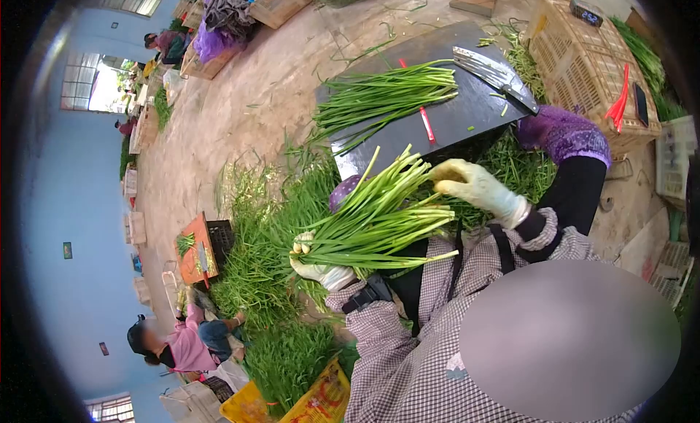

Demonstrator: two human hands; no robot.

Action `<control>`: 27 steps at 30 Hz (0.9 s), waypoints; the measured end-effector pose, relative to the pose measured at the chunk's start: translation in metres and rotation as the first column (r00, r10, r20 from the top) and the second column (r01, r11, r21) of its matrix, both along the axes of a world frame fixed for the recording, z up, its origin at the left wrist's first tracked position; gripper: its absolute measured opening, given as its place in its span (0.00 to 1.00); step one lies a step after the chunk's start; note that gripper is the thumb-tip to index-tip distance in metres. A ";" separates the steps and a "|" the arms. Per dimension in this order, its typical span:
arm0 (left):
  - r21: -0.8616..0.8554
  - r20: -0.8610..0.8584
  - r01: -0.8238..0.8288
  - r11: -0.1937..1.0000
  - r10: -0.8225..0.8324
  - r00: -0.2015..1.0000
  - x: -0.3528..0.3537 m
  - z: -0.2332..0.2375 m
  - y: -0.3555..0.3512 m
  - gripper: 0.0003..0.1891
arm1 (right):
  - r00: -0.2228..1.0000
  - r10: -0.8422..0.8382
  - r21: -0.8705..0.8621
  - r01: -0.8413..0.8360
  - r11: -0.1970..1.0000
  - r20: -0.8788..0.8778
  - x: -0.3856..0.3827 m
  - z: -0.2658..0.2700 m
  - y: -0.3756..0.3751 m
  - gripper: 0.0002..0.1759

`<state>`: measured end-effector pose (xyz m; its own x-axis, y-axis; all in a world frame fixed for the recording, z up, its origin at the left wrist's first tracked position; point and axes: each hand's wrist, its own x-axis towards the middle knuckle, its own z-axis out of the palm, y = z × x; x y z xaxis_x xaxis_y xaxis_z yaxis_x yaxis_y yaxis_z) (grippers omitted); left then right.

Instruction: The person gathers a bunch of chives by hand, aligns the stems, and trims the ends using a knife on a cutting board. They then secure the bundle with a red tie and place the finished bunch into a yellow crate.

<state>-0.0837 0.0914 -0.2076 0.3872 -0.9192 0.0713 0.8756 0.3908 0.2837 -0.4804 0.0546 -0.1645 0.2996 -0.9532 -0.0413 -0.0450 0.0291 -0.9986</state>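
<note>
— What do the hands hold?
— The left gloved hand (315,268) is clenched round one end of the bunch of long green chives (375,219). The right gloved hand (472,186) pinches the other end, above the lap.
— Around it?
— A black flat cutting board (445,135) lies just beyond, bearing a steel cleaver (494,74) and a second chive bundle (386,95).

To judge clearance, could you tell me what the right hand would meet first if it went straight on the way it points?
The right hand would meet the bundle of green stalks, which it apparently already touches.
</note>
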 end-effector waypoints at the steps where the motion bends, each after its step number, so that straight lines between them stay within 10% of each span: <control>1: 0.027 -0.096 0.021 0.999 -0.018 0.995 -0.002 0.008 0.001 0.16 | 0.996 -0.021 0.093 0.013 0.996 0.085 0.015 0.003 -0.003 0.16; 6: 0.011 -0.053 0.083 0.996 -0.082 0.995 -0.004 0.016 0.004 0.11 | 0.984 -0.156 -0.007 0.157 0.988 0.088 0.039 0.009 -0.011 0.14; 14: 0.089 -0.121 -0.060 0.994 0.071 0.990 -0.014 0.018 0.005 0.14 | 0.949 -0.156 0.297 0.071 0.952 0.274 0.039 0.009 -0.005 0.13; 21: 0.046 -0.186 -0.023 0.999 0.032 0.982 -0.007 0.010 0.003 0.12 | 0.960 -0.231 0.101 0.218 0.971 0.156 0.023 0.024 -0.002 0.08; 23: 0.077 -0.199 -0.048 0.996 0.063 0.978 -0.018 0.021 0.005 0.14 | 0.913 -0.358 -0.148 0.388 0.910 0.193 0.006 0.008 -0.003 0.04; 25: 0.113 -0.213 -0.079 0.990 0.102 0.972 -0.022 0.026 0.007 0.17 | 0.465 -0.489 0.380 0.313 0.870 0.737 -0.017 0.013 -0.009 0.06; 27: 0.118 -0.213 -0.068 0.991 0.092 0.973 -0.013 0.015 0.006 0.17 | 0.520 -0.417 0.275 0.330 0.903 0.746 -0.068 -0.020 -0.014 0.08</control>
<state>-0.0965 0.0976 -0.1925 0.4548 -0.8822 -0.1219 0.8882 0.4392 0.1352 -0.5488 0.0402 -0.1844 -0.1258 -0.9900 -0.0636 0.7730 -0.0576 -0.6318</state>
